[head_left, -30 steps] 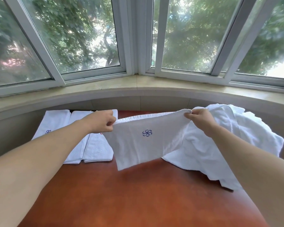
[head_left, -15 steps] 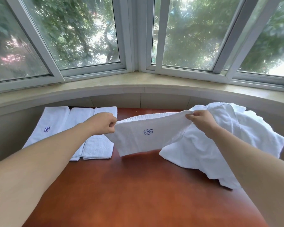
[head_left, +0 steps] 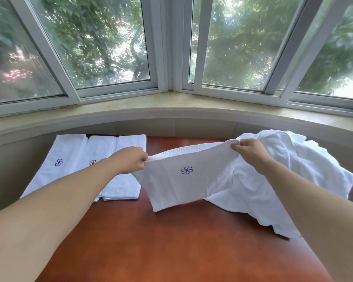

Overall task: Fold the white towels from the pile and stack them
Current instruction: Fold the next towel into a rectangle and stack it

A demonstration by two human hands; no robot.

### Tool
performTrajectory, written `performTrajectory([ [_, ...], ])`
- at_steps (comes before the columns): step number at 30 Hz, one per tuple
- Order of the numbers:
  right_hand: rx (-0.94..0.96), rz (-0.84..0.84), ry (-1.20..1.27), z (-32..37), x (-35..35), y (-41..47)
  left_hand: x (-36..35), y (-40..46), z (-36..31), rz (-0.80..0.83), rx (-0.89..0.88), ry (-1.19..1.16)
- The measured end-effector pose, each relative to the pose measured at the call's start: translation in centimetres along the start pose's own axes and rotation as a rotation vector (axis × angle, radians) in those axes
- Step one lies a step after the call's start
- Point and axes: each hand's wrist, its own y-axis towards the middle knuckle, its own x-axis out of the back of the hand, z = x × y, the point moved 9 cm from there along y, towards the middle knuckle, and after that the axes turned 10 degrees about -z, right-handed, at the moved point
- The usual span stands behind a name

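Note:
I hold a white towel (head_left: 183,182) with a blue pinwheel emblem stretched between both hands above the table. My left hand (head_left: 130,160) pinches its upper left corner, my right hand (head_left: 248,149) pinches the upper right corner. The towel hangs doubled, its lower edge just over the tabletop. A rumpled pile of white towels (head_left: 306,180) lies at the right, partly behind my right arm. Folded white towels (head_left: 69,159) lie side by side at the far left, partly hidden by my left forearm.
The reddish-brown wooden table (head_left: 181,241) stretches toward me. A curved stone window sill (head_left: 171,110) and a low wall run along its far side, with white-framed windows above.
The towel has been lifted and drawn tauter between my hands, hanging lower and fuller than half a second ago. Both hands keep their hold on the corners.

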Motion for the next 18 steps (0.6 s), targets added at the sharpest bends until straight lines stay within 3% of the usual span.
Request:
performTrajectory([
  [7, -0.049, 0.05, -0.015, -1.0, -0.7, -0.5, 0.3, -0.2, 0.4, -0.053, -0.046, 0.008],
  [18, -0.064, 0.064, -0.044, -1.6, -1.6, -0.8, -1.5, -0.7, 1.6, -0.037, 0.104, -0.109],
])
